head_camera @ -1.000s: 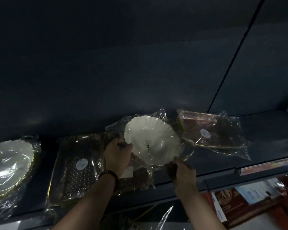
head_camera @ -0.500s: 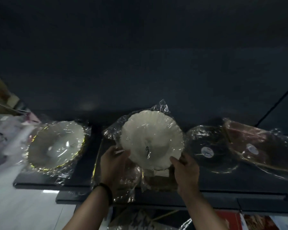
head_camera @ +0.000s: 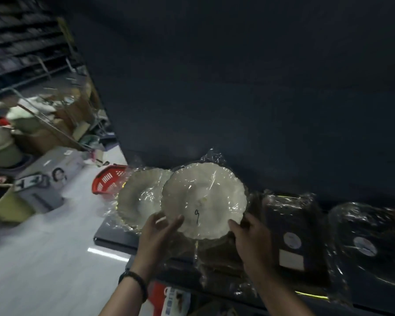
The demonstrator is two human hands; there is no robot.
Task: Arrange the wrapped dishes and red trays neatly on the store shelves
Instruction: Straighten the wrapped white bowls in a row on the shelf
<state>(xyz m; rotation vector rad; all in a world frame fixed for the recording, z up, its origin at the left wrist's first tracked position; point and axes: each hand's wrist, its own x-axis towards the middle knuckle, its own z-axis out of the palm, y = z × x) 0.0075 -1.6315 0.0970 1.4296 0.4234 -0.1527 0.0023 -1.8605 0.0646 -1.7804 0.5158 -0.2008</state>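
Holds the wrapped white dish point(head_camera: 203, 199) by its lower rim from both sides: left hand point(head_camera: 156, 233) curled on the lower-left edge with the thumb over the face, right hand point(head_camera: 252, 236) curled round the lower-right edge. Tilts face-up toward the camera above the shelf point(head_camera: 114, 236), overlapping the right side of a second wrapped dish point(head_camera: 139, 197) at the shelf's left end; possibly touching it, though hard to tell in the dim light. Lies just left of a dark wrapped tray point(head_camera: 294, 236). Sits further left than half a second ago, now against the second wrapped dish rather than apart from it, with both grips unchanged. Shows a red basket point(head_camera: 107, 181) on the floor beyond.
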